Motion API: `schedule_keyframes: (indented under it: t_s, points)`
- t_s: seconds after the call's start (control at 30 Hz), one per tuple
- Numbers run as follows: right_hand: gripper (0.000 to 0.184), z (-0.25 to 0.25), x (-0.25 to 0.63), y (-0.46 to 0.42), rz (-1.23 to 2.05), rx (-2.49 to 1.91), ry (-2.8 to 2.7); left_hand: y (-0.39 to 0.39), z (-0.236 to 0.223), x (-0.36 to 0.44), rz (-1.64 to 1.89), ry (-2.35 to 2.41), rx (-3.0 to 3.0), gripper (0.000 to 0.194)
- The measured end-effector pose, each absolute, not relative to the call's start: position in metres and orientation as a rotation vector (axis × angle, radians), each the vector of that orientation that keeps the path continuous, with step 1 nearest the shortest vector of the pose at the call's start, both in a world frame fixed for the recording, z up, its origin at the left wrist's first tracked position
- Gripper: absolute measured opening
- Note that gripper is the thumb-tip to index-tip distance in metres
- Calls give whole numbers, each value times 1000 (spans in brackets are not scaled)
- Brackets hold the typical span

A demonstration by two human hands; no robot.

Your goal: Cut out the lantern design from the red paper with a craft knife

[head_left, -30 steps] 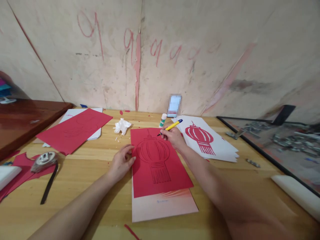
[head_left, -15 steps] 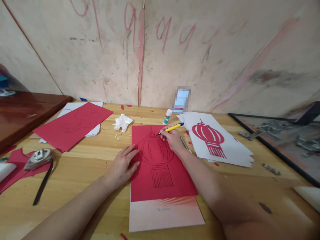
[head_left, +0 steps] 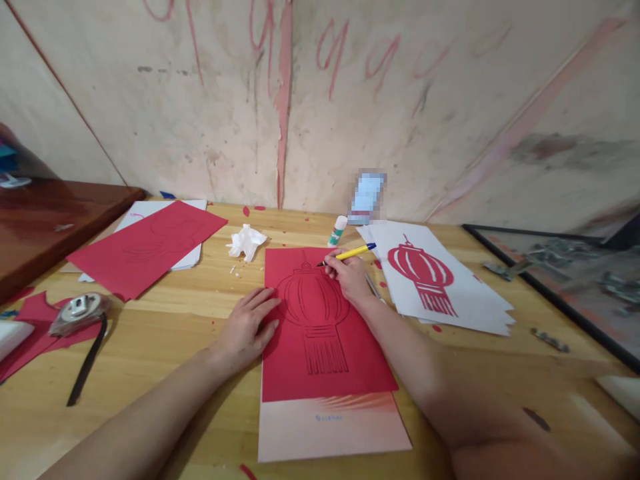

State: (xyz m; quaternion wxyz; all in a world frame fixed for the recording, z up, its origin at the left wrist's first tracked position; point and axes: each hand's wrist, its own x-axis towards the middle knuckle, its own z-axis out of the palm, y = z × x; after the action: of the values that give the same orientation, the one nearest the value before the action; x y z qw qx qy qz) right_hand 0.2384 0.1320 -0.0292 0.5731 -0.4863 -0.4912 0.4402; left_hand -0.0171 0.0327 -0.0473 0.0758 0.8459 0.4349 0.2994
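Note:
A red sheet of paper bears a dark outline of a lantern with a fringe. Under it lies a pale booklet, its lower part showing. My left hand rests on the sheet's left edge, fingers spread with nothing in them. In my right hand is a yellow pen with a blue end, its tip close to the top of the drawn lantern; whether it touches the paper I cannot tell. To the right, a red cut-out lantern lies on white sheets.
A glue stick and a blurred phone stand behind the paper, near crumpled tissue. At left lie another red sheet and a tape measure. A black-framed panel with metal pieces is at right.
The pen tip and my right hand have shifted slightly right along the lantern's top. My left hand stays in place; the view has tilted a little.

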Motion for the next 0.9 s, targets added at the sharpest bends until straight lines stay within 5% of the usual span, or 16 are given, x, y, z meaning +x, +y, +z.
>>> schedule_keyframes:
  t_s: [0.9]
  points:
    - [16, -28, 245, 130, 867, -1181, -1413, 30, -42, -15, 840, 1209, 2536, 33]
